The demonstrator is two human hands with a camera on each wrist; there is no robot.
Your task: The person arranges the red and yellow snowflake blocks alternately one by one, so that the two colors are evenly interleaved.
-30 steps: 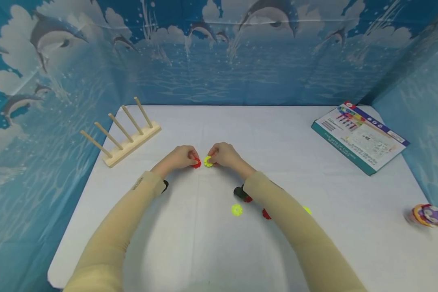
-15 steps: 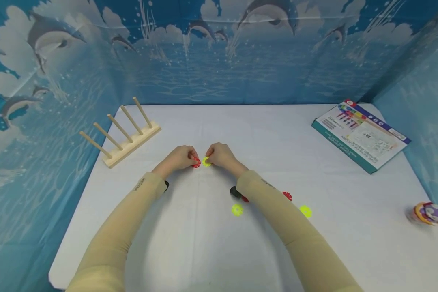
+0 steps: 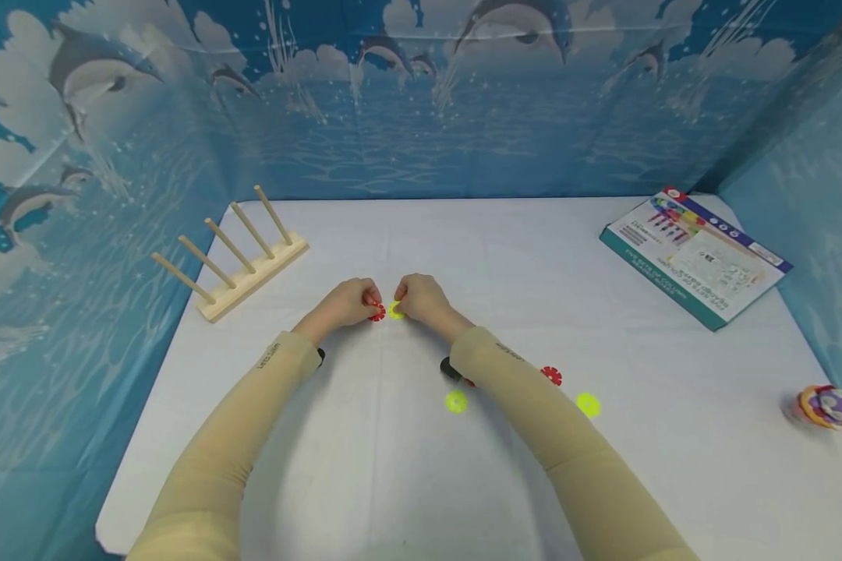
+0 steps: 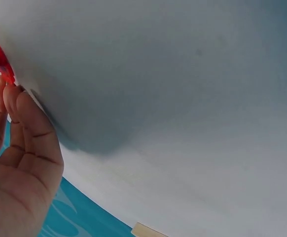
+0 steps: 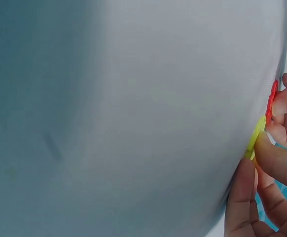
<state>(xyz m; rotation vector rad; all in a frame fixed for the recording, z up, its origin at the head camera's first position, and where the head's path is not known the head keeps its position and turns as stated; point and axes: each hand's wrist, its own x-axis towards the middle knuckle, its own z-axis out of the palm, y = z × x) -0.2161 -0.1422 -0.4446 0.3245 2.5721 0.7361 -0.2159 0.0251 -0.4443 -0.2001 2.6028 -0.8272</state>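
My left hand [image 3: 347, 302] pinches a red notched disc [image 3: 378, 312] between thumb and fingers. Right beside it, my right hand [image 3: 424, 300] pinches a yellow notched disc [image 3: 395, 310]. In the right wrist view the yellow disc [image 5: 256, 137] and the red disc [image 5: 271, 100] are edge to edge; whether they interlock cannot be made out. From the left wrist, the red disc [image 4: 1, 61] shows at the left fingertips, with only a sliver of yellow behind it. Both hands are just above the white table.
A wooden rack [image 3: 252, 280] with several pegs stands at the back left. Near the right forearm lie a yellow disc [image 3: 456, 402], a red disc [image 3: 551, 375] and another yellow disc [image 3: 589, 405]. A box [image 3: 698, 257] lies back right; a purple toy [image 3: 835, 407] stands at the right edge.
My right hand has shifted slightly left with the yellow disc, closer to the red one. The right forearm has swung left, uncovering discs on the table. My left hand has hardly moved.
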